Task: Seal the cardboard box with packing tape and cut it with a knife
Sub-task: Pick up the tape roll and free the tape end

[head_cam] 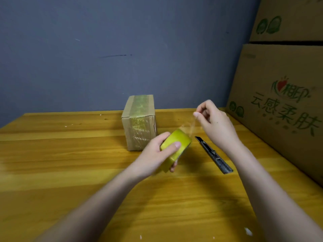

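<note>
A small cardboard box (139,123) stands on the wooden table (70,163), with a strip of clear tape running over its top and down its front. My left hand (157,154) grips a yellowish roll of packing tape (174,145) just right of the box, above the table. My right hand (213,123) pinches the loose end of the tape (189,125) and holds it up from the roll. A black utility knife (214,155) lies on the table under my right wrist, blade end pointing away from me.
Two large printed cartons (283,95) are stacked along the table's right side. A blue-grey wall (122,49) stands behind the table. Small white scraps (248,231) lie near the front edge.
</note>
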`<state>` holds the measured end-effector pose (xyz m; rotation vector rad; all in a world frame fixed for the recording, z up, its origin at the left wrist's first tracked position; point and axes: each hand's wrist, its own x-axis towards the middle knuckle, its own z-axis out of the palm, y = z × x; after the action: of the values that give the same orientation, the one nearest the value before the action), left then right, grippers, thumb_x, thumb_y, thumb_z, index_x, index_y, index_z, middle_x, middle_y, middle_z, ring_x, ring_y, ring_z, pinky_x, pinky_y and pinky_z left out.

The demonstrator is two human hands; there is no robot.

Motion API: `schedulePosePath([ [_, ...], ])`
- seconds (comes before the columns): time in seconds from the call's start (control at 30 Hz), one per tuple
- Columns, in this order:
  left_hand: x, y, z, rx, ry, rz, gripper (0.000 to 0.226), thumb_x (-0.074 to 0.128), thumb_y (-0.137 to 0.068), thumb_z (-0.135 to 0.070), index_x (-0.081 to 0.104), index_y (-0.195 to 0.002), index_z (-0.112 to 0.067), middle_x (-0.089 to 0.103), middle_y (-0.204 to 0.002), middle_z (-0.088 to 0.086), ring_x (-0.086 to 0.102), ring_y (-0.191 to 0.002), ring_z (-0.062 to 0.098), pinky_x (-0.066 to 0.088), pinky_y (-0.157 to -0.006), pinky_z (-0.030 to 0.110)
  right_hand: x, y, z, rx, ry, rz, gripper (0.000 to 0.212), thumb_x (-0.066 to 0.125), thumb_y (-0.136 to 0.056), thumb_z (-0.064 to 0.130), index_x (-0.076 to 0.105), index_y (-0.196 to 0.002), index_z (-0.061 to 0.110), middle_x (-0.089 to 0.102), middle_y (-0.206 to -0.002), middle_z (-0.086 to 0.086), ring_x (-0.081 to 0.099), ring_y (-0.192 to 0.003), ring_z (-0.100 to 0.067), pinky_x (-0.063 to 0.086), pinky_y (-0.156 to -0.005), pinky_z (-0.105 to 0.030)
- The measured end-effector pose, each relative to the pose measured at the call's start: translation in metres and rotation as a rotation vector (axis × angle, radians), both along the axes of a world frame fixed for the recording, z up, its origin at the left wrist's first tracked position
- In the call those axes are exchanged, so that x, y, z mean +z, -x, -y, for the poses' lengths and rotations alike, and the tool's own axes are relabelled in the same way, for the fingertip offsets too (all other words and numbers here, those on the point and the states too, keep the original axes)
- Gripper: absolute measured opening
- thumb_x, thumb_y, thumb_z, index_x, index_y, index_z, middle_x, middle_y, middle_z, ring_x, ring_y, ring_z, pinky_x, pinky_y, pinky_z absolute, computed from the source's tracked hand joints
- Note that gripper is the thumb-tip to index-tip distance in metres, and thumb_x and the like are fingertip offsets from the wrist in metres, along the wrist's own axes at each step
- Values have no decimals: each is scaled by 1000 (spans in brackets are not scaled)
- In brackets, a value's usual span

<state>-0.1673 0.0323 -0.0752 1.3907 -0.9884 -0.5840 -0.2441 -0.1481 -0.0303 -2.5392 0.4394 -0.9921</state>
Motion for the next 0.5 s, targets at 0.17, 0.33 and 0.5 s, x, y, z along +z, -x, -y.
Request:
schedulePosePath([
  [0.17, -2, -7, 3, 249, -361, 681, 12, 49, -90, -49, 47, -92, -38, 61, -61, -11, 67, -51, 12, 56, -64, 31, 5, 3, -16, -52, 182, -33, 10, 47, -96, 35, 45, -99, 26, 56, -76, 12, 58, -67, -12, 51, -56, -34],
  [0.33, -1, -7, 19, 184, -246, 197, 20, 52, -95, -34, 50, -79, -22, 59, -54, 3, 57, -42, 20, 51, -48, 31, 14, 10, -33, -60, 335, 24, 13, 46, -96, 33, 48, -101, 21, 51, -79, 14, 57, -66, -15, 48, -53, -33],
  [0.5, -2, -13, 25, 174, -233, -39, 25, 48, -97, -32, 51, -88, -9, 56, -48, 5, 52, -36, 19, 45, -43, 26, 29, 19, -44, -20, 510, 165, 12, 50, -96, 29, 53, -96, 17, 62, -77, 6, 59, -61, -16, 44, -47, -28],
])
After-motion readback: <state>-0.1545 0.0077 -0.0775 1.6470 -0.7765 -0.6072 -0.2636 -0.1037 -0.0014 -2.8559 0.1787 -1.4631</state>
